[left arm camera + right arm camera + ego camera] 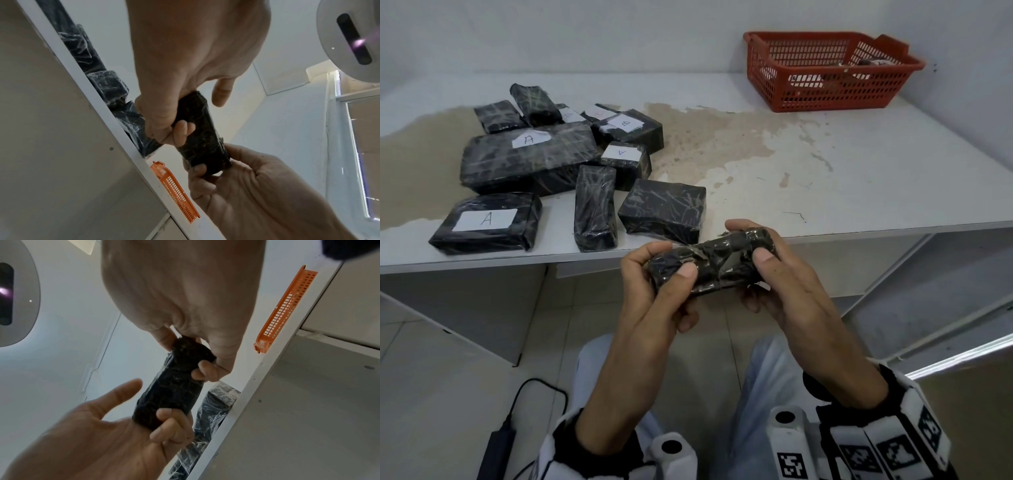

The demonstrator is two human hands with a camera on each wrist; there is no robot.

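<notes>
- Parcel [717,262], black and film-wrapped, lies crosswise between both hands, just in front of the table [859,178].
- Left hand [650,294] grips its left end, thumb on top.
- Right hand [787,291] grips its right end.

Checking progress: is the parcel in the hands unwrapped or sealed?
Sealed: the black parcel is covered all round in film and tape, with no opening showing; the left hand and right hand grip its ends.

On the table [859,164] the parcels [530,161] crowd the left half, some overlapping. The basket [791,34] stands at the far right corner by the wall. Before the near edge, a small parcel [715,263] lies crosswise between the left hand [654,294] and right hand [791,291], over the lap.
</notes>
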